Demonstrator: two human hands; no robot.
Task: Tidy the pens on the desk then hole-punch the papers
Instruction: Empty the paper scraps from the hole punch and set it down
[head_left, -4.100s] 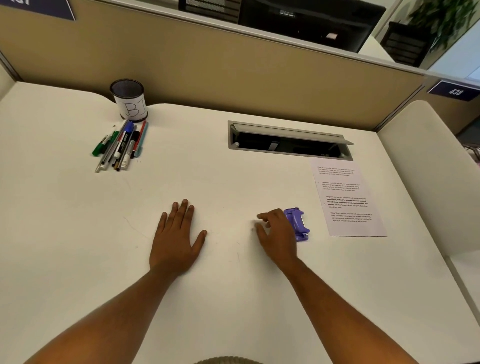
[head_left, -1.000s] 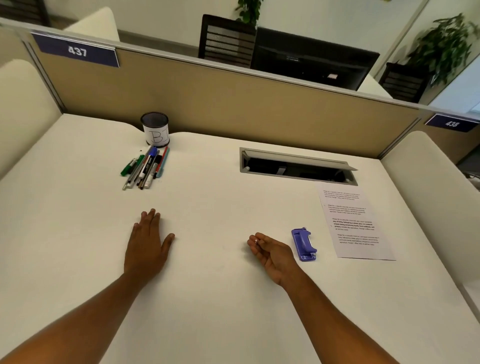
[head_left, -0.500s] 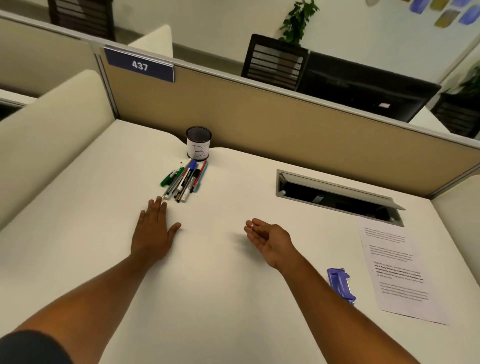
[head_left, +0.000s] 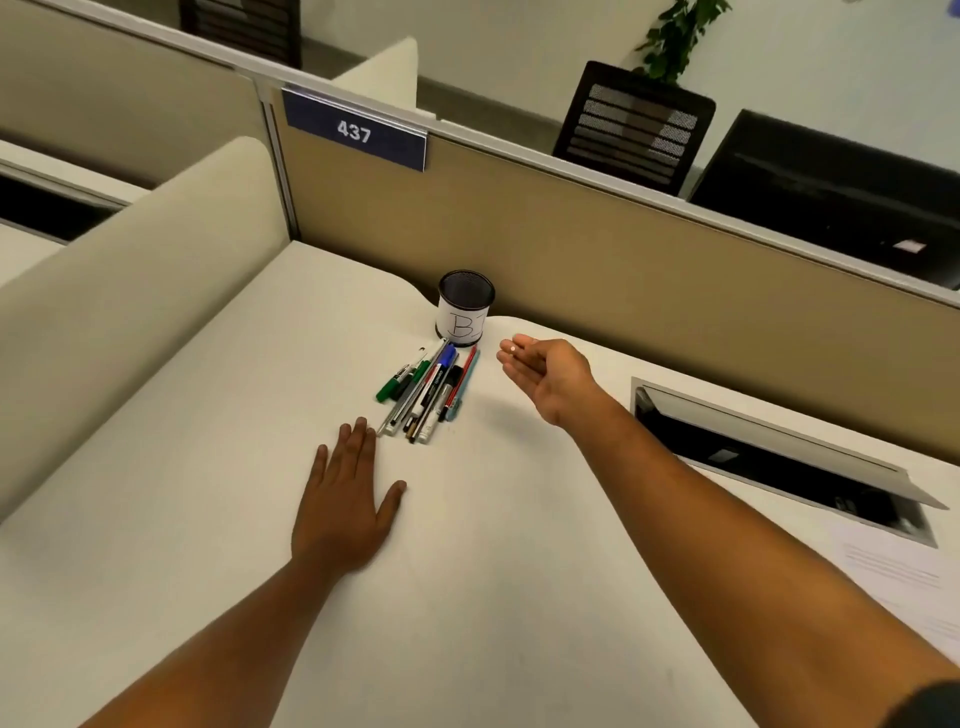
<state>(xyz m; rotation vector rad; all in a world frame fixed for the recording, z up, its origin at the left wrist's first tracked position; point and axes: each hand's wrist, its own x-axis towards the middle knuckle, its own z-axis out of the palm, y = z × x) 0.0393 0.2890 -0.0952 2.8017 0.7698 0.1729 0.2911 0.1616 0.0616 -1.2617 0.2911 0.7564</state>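
- The pens (head_left: 426, 395) lie in a loose bundle on the bench (head_left: 218, 415), at about 12 o'clock from the person, just in front of the mesh cup (head_left: 466, 307) marked "B".
- Their long axis runs from about 7 o'clock, at the near tips, up toward 1 o'clock, where the far ends all but reach the foot of the cup.
- The left hand (head_left: 345, 506) rests flat on the bench, fingers straight and together, holding nothing; the bundle's near tips sit just beyond its fingertips at roughly 1 o'clock.
- The right hand (head_left: 545, 376) hovers above the bench with the palm turned up and the fingers relaxed, nothing in it; the pens lie at about 9 o'clock from it, the cup at about 10 o'clock.
- Both hands are near. By my judgement the right is better placed to sweep the bundle up and tip it into the cup, while the left could steady the near ends.
- The papers (head_left: 904, 587) lie well apart at the bench's right edge, around 3 o'clock, only partly in view. No hole punch is in view.
- The bench is pale and smooth, with an open cable tray (head_left: 779, 467) cut into it at 2 o'clock.
- Behind it stands a tan partition (head_left: 623, 260) with a plate reading "437" (head_left: 355, 130); beyond are a dark chair (head_left: 631, 137), a monitor (head_left: 831, 182) and a plant (head_left: 675, 36).
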